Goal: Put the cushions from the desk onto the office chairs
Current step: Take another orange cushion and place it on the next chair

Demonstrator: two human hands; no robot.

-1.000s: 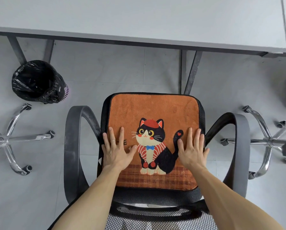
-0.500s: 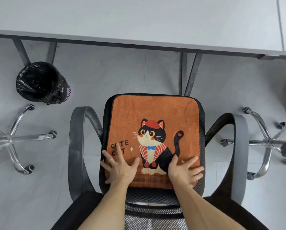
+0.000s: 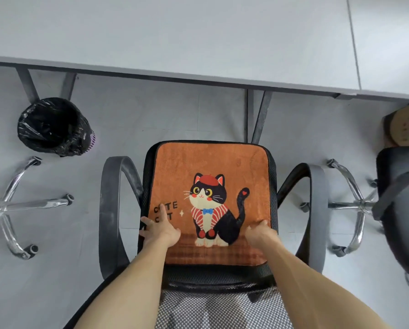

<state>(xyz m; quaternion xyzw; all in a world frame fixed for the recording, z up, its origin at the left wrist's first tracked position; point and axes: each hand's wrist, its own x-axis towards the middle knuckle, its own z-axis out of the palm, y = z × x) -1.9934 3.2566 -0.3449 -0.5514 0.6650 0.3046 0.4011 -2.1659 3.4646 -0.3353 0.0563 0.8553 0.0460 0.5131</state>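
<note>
Finishing placement: pressing the cat cushion [image 3: 210, 167] flat onto the office chair [image 3: 108, 210] with left hand [image 3: 162, 230] spread open. Cannot tell whether right hand [image 3: 260, 233] lies flat or grips. Next, probably lift off and check the tabletop [image 3: 175, 32] for another.

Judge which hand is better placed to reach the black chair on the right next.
Probably the right hand: it rests at the cushion's right edge, nearer that chair; the left hand lies on its left side.
</note>
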